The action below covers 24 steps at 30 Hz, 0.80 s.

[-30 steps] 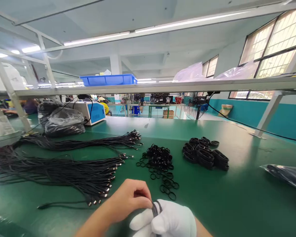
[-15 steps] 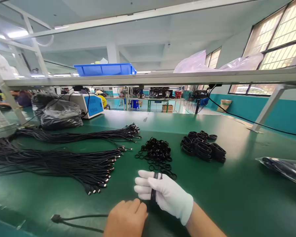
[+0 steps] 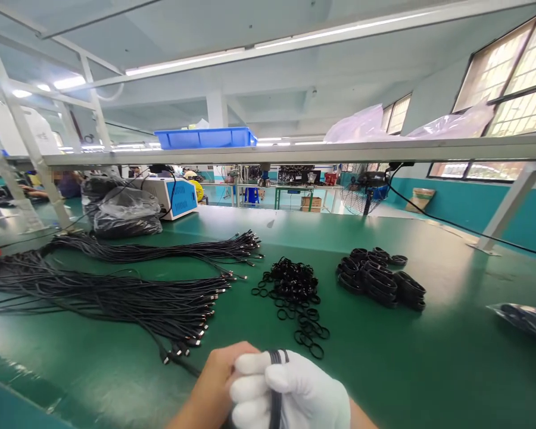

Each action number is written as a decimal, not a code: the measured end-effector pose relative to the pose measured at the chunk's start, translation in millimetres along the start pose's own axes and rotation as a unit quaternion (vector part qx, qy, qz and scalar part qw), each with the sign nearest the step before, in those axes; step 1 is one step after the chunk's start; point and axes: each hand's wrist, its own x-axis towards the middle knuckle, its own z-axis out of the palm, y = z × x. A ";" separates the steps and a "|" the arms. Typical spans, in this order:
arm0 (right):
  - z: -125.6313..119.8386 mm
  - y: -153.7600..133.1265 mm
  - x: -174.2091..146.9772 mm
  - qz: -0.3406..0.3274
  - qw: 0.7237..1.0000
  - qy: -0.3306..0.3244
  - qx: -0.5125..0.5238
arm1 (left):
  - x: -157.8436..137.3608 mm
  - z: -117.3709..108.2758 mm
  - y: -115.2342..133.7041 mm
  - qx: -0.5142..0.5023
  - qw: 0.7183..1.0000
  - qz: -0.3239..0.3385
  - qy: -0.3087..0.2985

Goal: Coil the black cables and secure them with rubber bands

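My bare left hand [image 3: 214, 381] is closed, partly behind the white glove. From it a black cable [image 3: 190, 368] runs left toward plugs lying at the front of the cable bundle [image 3: 129, 304]. My gloved right hand [image 3: 290, 387] presses against the left with its fingers curled in; what lies between the hands is hidden. Several black bands [image 3: 276, 402] wrap round the gloved fingers and cross the palm. Ahead of the glove lies a pile of small black rings [image 3: 292, 279], with loose ones strewn toward me.
A second cable bundle [image 3: 183, 250] lies farther back. Coiled black bundles [image 3: 375, 277] sit right of the rings. A bagged item [image 3: 524, 322] is at the right edge. Behind are a plastic bag [image 3: 127, 211], a blue-white machine [image 3: 178, 196] and an overhead shelf [image 3: 295, 154].
My left hand has moved up and right to meet the gloved hand, whose fingers have curled in. The folded cable end at the lower left no longer shows there. The view has shifted slightly.
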 end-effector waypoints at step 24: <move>-4.2 15.1 -1.6 0.107 0.987 0.113 0.025 | 8.2 -43.3 47.3 0.339 0.918 0.163 -0.124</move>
